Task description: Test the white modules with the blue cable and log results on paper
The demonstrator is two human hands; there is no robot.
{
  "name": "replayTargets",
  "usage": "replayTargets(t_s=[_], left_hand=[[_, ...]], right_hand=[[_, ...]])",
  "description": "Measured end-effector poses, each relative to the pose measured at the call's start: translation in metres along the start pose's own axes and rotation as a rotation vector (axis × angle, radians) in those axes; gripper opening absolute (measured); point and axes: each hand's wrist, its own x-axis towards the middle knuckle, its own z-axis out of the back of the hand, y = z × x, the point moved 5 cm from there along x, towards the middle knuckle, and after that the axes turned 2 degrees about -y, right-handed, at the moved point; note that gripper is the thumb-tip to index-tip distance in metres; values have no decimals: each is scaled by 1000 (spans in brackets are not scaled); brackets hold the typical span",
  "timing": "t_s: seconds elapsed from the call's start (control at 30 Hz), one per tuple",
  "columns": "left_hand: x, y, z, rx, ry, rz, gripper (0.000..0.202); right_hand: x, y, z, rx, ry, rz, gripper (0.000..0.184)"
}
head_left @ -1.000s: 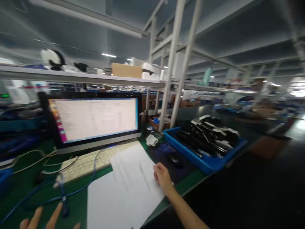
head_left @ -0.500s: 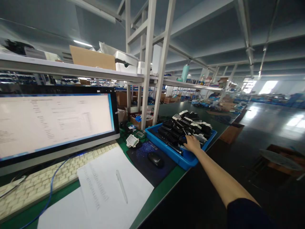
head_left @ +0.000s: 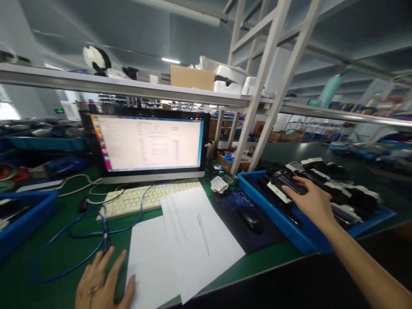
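Observation:
My right hand [head_left: 312, 201] is closed around a dark, elongated handheld device [head_left: 288, 181] above the blue tray [head_left: 273, 223]. Its exact kind is blurred. More black devices [head_left: 341, 189] with whitish parts lie heaped in that tray. At the lower left, my left hand [head_left: 103, 279] has its fingers spread and holds nothing. Its thumb reaches the edge of the white paper sheets [head_left: 151, 257], and its fingertips are close to the plug end of a blue cable [head_left: 105, 240]. A pen [head_left: 202, 234] lies on the paper.
A monitor [head_left: 151, 146] stands behind a cream keyboard [head_left: 128, 199]. Between paper and tray, a black mouse [head_left: 250, 219] sits on a dark mouse pad [head_left: 267, 236]. Another blue bin [head_left: 28, 214] is at the left. Overhead runs a shelf [head_left: 128, 88], with metal posts [head_left: 260, 94] at right.
The view has swung left, and my left hand has come into sight. My right hand, earlier reaching into the heap, now holds a dark device above the tray.

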Motion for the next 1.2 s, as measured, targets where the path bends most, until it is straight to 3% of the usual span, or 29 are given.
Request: replayTargets(t_s=[0.1, 0.2, 0.27, 0.3, 0.37, 0.47, 0.57, 0.67, 0.83, 0.93, 1.07, 1.2], left_hand=[[4, -11, 12, 60, -4, -9, 61], [4, -18, 17, 65, 5, 7, 66], [3, -20, 18, 52, 42, 14, 70], [3, -21, 18, 43, 63, 10, 72], [2, -22, 18, 29, 92, -1, 73], [-1, -17, 17, 24, 103, 25, 69], [-4, -9, 11, 13, 103, 125, 70], [-4, -4, 5, -33, 105, 236, 74], [8, -5, -6, -155, 118, 360, 81], [18, -7, -13, -196, 118, 350, 82], [24, -11, -23, -185, 118, 278, 81], [22, -8, -26, -176, 96, 345, 69]], right_hand=[[-30, 70, -43, 641, 301, -248, 47], [-99, 168, -98, 1023, 784, -341, 41], [-155, 232, -125, 1102, 1124, -276, 40], [-179, 257, -135, 1102, 1220, -242, 38], [-220, 298, -150, 1090, 1353, -179, 31], [-253, 335, -167, 1050, 1430, -89, 22], [-252, 347, -179, 1032, 1327, -7, 18], [-237, 342, -179, 1058, 1147, 49, 17], [-234, 320, -157, 1115, 956, 261, 33], [-243, 312, -146, 1148, 852, 398, 34], [-253, 309, -155, 1167, 792, 361, 32], [-265, 309, -168, 1150, 801, 258, 27]])
